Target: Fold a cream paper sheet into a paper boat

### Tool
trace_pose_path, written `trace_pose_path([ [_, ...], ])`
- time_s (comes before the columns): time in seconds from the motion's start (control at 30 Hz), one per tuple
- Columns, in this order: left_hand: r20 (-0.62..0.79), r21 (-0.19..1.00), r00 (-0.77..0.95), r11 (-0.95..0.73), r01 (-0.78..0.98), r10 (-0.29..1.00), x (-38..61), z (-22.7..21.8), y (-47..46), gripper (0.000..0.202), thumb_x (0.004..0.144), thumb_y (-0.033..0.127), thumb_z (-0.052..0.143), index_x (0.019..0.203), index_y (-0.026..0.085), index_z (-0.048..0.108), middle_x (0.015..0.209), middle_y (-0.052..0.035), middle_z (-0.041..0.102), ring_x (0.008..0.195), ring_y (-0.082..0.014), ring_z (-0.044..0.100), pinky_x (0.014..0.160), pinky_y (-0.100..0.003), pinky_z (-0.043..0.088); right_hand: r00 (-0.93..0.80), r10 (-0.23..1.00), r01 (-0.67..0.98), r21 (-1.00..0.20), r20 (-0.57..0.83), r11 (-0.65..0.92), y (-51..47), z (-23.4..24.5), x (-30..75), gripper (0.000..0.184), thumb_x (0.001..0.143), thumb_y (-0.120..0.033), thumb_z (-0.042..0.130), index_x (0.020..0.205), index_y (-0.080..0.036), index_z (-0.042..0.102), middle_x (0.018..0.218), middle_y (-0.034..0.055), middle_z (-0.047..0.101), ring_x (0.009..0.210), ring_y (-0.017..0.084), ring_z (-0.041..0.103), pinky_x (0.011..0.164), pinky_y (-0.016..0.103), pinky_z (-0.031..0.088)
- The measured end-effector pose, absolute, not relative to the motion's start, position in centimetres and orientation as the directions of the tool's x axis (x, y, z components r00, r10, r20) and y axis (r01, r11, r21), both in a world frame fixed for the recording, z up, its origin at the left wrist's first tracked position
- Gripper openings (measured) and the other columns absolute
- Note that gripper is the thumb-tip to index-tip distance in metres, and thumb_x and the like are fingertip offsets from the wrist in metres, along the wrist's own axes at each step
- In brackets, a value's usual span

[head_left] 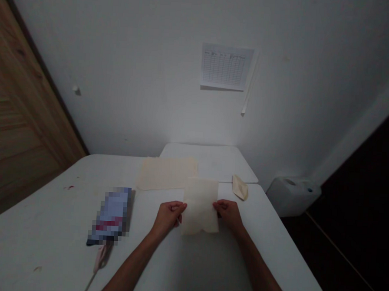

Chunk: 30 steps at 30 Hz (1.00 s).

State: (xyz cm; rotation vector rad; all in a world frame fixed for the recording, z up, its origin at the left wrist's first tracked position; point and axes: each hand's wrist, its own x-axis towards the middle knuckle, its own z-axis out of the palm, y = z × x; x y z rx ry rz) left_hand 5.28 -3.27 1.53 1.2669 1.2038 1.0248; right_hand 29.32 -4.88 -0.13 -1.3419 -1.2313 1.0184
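Note:
A cream sheet of paper (200, 206) hangs between my two hands above the white table. My left hand (170, 217) pinches its left edge with thumb and fingers. On the opposite edge, my right hand (228, 213) grips it in the same way. The sheet's lower edge looks uneven. Beyond it, more cream paper sheets (167, 173) lie flat on the table, partly behind the held sheet. A small folded piece of cream paper (240, 188) rests to the right, past my right hand.
On the left of the white table (56, 225) lies a phone-like object (112, 215), blurred out, with a pinkish cable plug (100, 258) at its near end. A printed chart (227, 67) is on the wall. A white container (291, 196) stands right of the table.

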Motion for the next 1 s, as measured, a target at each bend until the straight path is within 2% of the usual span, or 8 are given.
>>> trace_pose_path([
  [1.0,-0.125,0.989,0.209,0.105,0.104,0.97,4.85,1.37,-2.91,0.044,0.068,0.056,0.068,0.072,0.012,0.068,0.046,-0.0003,0.058,0.033,-0.0073,0.041,0.037,-0.019,0.028,0.156,0.987,0.102,-0.994,0.048,0.033,-5.06,0.53,29.17,0.05,0.063,-0.062,0.071,0.074,-0.013,0.072,0.073,0.0103,0.073,0.064,0.024,0.068,0.056,0.032,0.055],
])
